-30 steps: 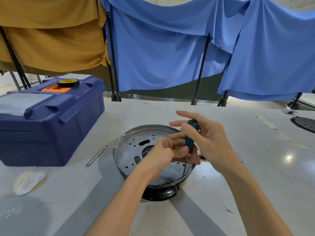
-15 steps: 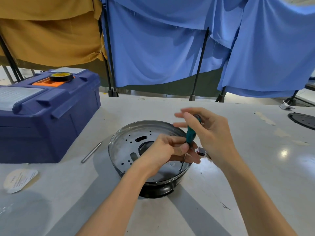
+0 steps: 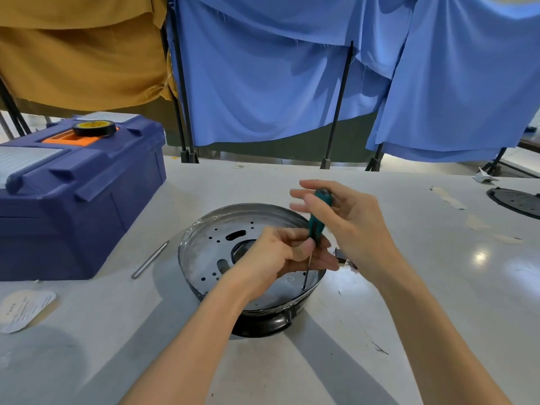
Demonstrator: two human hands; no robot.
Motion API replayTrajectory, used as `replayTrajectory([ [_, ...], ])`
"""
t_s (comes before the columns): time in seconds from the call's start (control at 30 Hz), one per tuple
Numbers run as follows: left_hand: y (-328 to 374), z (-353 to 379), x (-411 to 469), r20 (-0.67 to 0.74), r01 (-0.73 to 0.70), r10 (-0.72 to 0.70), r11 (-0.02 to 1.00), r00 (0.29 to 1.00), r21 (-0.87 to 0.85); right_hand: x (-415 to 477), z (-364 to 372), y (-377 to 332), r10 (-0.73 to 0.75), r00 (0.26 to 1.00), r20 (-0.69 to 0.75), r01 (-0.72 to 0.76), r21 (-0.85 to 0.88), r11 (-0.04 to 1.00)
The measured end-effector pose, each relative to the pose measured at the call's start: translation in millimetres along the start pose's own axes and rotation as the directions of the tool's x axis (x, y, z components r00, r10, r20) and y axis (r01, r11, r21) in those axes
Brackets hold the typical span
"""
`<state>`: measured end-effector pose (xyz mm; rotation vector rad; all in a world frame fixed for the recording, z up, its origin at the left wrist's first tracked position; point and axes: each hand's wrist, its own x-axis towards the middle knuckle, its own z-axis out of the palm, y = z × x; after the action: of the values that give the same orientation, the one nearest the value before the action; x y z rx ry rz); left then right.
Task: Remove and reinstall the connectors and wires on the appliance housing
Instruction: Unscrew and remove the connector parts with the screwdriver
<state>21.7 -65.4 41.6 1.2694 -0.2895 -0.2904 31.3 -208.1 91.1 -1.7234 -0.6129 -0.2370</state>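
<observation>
appliance housing (image 3: 204, 249) unmoved, screwdriver (image 3: 317, 226) still held tip-down inside

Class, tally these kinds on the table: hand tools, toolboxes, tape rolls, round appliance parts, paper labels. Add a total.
Hand tools: 2 (screwdriver, metal rod)
Toolboxes: 1 (blue toolbox)
Tape rolls: 1 (tape roll)
Round appliance parts: 2 (appliance housing, black disc)
Paper labels: 1 (paper label)
Total: 7
</observation>
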Motion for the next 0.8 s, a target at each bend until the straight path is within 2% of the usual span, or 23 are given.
replayTrajectory([
  [0.03, 0.5, -0.3, -0.9, -0.008, -0.007, 0.007, 1.0, 1.0, -0.002, 0.7, -2.9, 0.7, -0.021, 0.999, 0.045, 0.021, 0.006, 1.0],
  [0.1, 1.2, 1.0, -0.9, -0.063, -0.034, 0.035, 0.999, 0.997, 0.008, 1.0, -1.3, 3.0, -0.068, 0.998, -0.001, 0.068, -0.035, 0.997],
  [0.2, 0.2, 4.4, 0.3, -0.134, -0.066, 0.072, 0.997, 0.988, 0.051, 0.3, 13.9, 7.8, -0.099, 0.967, -0.233, 0.053, -0.196, 0.979],
  [0.3, 1.4, 6.6, 1.2, -0.123, -0.043, 0.054, 0.995, 0.991, 0.092, -4.5, 34.2, 9.3, -0.21, 0.847, -0.488, -0.025, -0.432, 0.901],
  [0.33, 1.6, 6.1, 1.5, -0.118, -0.029, 0.04, 0.995, 0.992, 0.09, -5.1, 34.8, 8.5, -0.233, 0.829, -0.509, -0.044, -0.475, 0.879],
  [0.37, 1.8, 4.7, 1.6, -0.112, -0.019, 0.028, 0.996, 0.993, 0.081, -4.3, 30.3, 6.9, -0.208, 0.857, -0.471, -0.044, -0.469, 0.882],
  [0.4, 1.8, 3.0, 1.4, -0.1, -0.014, 0.021, 0.997, 0.995, 0.073, -2.3, 23.4, 4.4, -0.135, 0.91, -0.393, -0.028, -0.382, 0.924],
  [0.47, 1.1, 0.4, 0.7, -0.062, -0.013, 0.016, 0.999, 0.998, 0.052, 0.5, 8.4, -3.1, -0.014, 0.992, -0.127, 0.004, -0.079, 0.997],
  [0.53, 1.2, -0.6, -0.6, -0.04, -0.013, 0.015, 0.999, 0.999, 0.035, 2.9, -0.7, -5.5, -0.058, 0.998, 0.01, 0.057, 0.01, 0.998],
  [0.57, 1.6, -0.4, -1.1, -0.036, -0.014, 0.015, 0.999, 0.999, 0.035, 3.2, -1.2, -4.5, -0.085, 0.996, 0.004, 0.085, -0.019, 0.996],
  [0.67, 1.4, -0.8, -0.6, -0.067, -0.016, 0.019, 0.999, 0.998, 0.037, 0.5, 6.8, 2.1, -0.169, 0.969, -0.183, 0.137, -0.177, 0.975],
  [0.8, -1.2, 1.1, 3.2, -0.134, -0.021, 0.028, 0.998, 0.991, 0.059, -7.4, 18.2, 12.5, -0.325, 0.832, -0.45, 0.157, -0.371, 0.915],
])
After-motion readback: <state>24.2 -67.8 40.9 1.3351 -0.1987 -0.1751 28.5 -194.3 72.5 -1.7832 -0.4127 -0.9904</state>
